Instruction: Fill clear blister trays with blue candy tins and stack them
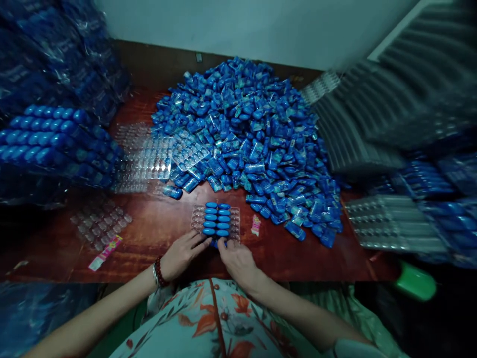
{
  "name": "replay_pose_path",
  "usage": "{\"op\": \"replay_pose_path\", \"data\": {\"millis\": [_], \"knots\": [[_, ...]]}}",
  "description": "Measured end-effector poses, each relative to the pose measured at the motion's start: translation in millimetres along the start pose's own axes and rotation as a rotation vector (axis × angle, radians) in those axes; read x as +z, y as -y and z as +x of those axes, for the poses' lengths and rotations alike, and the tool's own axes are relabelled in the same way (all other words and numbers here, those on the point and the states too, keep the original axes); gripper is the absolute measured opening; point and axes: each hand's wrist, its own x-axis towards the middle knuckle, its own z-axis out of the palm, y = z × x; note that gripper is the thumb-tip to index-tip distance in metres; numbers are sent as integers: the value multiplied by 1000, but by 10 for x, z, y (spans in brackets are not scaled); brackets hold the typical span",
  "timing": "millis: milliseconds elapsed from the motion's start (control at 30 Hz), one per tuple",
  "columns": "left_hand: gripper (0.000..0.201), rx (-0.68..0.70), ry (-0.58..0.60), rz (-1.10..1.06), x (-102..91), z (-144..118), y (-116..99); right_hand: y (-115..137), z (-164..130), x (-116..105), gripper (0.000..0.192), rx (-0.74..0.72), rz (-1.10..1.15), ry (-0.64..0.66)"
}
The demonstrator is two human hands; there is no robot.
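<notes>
A clear plastic blister tray [234, 219] lies on the red-brown table [156, 233] near its front edge. Two middle columns of its pockets hold small blue oval pieces [216, 219]. My left hand [182, 253] rests at the tray's near left corner, its fingertips touching the tray. At the near edge my right hand [236, 258] pinches a blue piece [215, 243] against the lowest pocket. A large heap of loose blue pieces [249, 134] fills the table behind the tray.
Empty clear trays [145, 159] lie left of the heap, and one more [99, 221] lies nearer. Filled trays are stacked at the left [48, 139] and right [395, 223]. Small pink labels [105, 252] lie on the table. A green object [415, 282] sits at the lower right.
</notes>
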Motion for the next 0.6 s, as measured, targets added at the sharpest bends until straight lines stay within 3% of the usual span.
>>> {"op": "replay_pose_path", "data": {"millis": [67, 200, 267, 333, 400, 467, 600], "knots": [[40, -37, -83, 115, 59, -73, -20, -30, -15, 71, 22, -31, 51, -71], [44, -104, -165, 165, 153, -180, -55, -199, -140, 287, 29, -47, 271, -376], [46, -122, -213, 85, 151, -170, -24, -383, -159, 357, 29, 28, 364, -504], [45, -171, -305, -10, 115, -92, 82, -643, -97, 371, 28, 182, 370, -551], [41, -249, -389, -86, 68, 69, 277, -935, 37, 337, 28, 354, 290, -494], [34, -299, -394, -121, 38, 312, 537, -1183, 199, 278, 29, 443, 184, -361], [28, -293, -87, 29, 76, 897, 1018, -1351, 422, 204, 34, 404, 45, -123]]}}
